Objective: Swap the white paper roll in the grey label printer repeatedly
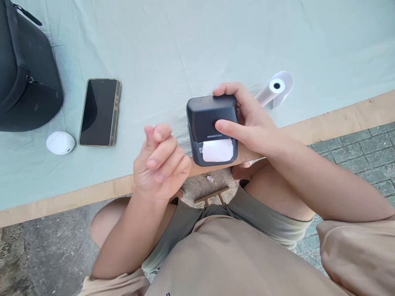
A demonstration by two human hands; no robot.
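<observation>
My right hand point(251, 123) grips a small dark grey label printer point(210, 119) above the table's front edge, thumb across its lid and fingers behind it. White paper point(217, 150) shows at the printer's slot. My left hand point(160, 164) hovers just left of the printer with its fingers curled in, and nothing is visible in it. A white paper roll point(274, 89) lies on the cloth behind my right hand.
A pale green cloth point(185, 41) covers the table; a bare wooden edge point(339, 119) runs along the front. A dark phone point(99, 112) lies face up at the left, a white oval case point(60, 142) beside it, a black bag point(24, 70) at far left.
</observation>
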